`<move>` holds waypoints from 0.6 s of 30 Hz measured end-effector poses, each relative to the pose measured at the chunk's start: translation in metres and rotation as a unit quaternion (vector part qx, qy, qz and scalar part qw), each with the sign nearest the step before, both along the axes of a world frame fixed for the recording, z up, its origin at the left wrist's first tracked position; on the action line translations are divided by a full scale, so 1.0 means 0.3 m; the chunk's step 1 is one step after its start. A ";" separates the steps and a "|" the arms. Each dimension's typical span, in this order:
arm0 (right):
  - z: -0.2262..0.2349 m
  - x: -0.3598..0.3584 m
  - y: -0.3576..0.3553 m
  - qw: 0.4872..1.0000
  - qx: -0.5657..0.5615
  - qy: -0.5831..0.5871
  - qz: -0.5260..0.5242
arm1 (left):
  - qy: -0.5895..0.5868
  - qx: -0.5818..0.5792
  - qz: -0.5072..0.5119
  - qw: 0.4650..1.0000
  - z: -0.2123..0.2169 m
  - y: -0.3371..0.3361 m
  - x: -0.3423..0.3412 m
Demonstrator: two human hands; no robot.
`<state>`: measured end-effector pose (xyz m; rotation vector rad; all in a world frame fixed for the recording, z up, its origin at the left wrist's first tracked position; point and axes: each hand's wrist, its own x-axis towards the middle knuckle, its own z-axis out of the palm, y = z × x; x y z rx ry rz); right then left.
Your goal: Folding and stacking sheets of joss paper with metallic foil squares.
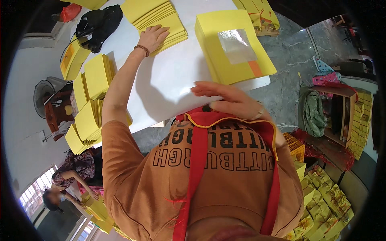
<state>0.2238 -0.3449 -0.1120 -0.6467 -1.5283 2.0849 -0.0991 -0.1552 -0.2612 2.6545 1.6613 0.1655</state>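
My left hand (153, 39) lies with spread fingers on the near edge of a fanned pile of yellow paper (155, 14), holding nothing. My right hand (233, 99) is in front of my red apron (197, 140), above the table's near edge. Its fingers stretch out to the left with the thumb apart, and nothing is in it. Just beyond the right hand stands a thick stack of larger yellow sheets (211, 44). A silver foil square (237, 46) and an orange strip (255, 68) mark its top sheet.
Several yellow paper stacks (98, 76) line the left side of the white table (169, 84). A black bag (98, 26) lies at the far left. Behind on the left, another person (76, 176) handles yellow paper. Wrapped yellow bundles (321, 201) are piled at the lower right.
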 end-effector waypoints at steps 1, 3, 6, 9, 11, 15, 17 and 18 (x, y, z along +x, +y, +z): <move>0.036 0.048 0.012 0.998 0.063 -0.004 -0.003 | -0.013 0.009 -0.017 1.000 -0.030 0.016 -0.035; 0.094 0.178 0.064 0.978 0.198 -0.052 -0.035 | -0.031 0.014 -0.046 0.998 -0.041 0.026 -0.029; 0.102 0.345 0.191 0.921 0.335 -0.156 -0.123 | -0.067 -0.032 0.006 0.997 0.038 0.014 0.028; 0.015 0.446 0.297 0.928 0.293 -0.173 -0.152 | -0.049 0.101 0.030 0.993 0.071 -0.005 0.061; -0.052 0.485 0.321 0.932 0.273 -0.188 -0.144 | -0.144 0.100 0.026 0.984 0.178 -0.052 0.201; -0.199 0.496 0.337 0.950 0.234 -0.180 -0.105 | -0.315 0.046 -0.112 0.941 0.351 -0.321 0.492; -0.234 0.484 0.336 0.942 0.262 -0.188 -0.092 | -0.247 0.005 -0.199 0.948 0.427 -0.442 0.610; -0.245 0.479 0.334 0.943 0.260 -0.187 -0.089 | -0.203 -0.017 -0.204 0.958 0.454 -0.478 0.645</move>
